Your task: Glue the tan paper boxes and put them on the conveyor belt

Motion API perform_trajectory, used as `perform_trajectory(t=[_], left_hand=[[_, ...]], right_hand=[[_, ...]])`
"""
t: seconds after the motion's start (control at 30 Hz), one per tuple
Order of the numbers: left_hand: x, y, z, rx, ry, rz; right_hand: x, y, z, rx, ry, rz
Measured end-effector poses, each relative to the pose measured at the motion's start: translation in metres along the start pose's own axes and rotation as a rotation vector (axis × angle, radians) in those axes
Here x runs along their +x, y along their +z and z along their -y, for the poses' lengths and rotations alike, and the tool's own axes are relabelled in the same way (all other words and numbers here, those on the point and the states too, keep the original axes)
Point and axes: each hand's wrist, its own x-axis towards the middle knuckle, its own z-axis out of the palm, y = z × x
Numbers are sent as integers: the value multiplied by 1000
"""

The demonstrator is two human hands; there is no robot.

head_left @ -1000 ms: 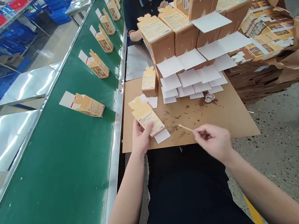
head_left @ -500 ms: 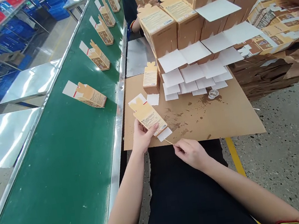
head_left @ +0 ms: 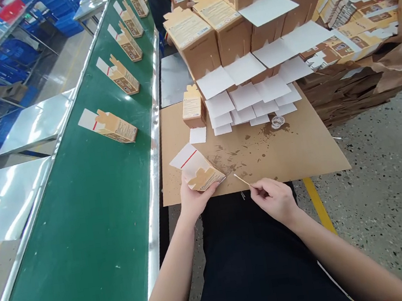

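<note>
My left hand (head_left: 196, 198) is closed round a small tan box (head_left: 208, 176), tilted over the front left of the cardboard sheet (head_left: 280, 160), its white flap with a red line raised to the left. To the right, my right hand (head_left: 274, 200) pinches a thin cotton swab (head_left: 242, 180), whose white tip points left, apart from the box. Another small box (head_left: 193, 108) stands just beyond the held one, a white flap at its base. Near the stack lies a small clear round dish (head_left: 278, 122) beside dark wet spots.
On the left runs a green conveyor belt (head_left: 85, 225) with a metal rail, carrying several open boxes (head_left: 118, 127). Large stacked boxes (head_left: 198, 47) with white flaps stand at the back. A co-worker's hand (head_left: 189, 2) holds a box behind them. Flat cartons (head_left: 365, 20) lie at right.
The box in my left hand has turned, so its flap and open top now face me. My right hand has moved right with the swab, away from the box. The view has shifted slightly.
</note>
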Motion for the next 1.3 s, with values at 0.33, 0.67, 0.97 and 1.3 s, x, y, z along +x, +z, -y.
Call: perform_trajectory(t=[0.33,0.67,0.97,1.3], left_hand=[[-4,0,0,195,21,9],[6,-31,-3,201,22,-187],[56,-192,-13,179,20,-727],[6,-177,30,259,76,-1074]], right_hand=[[-3,-10,4,35,90,-70],[13,-13,8,50,64,-99],[28,-18,-4,121,111,-155],[16,-62,-27,-12,153,-333]])
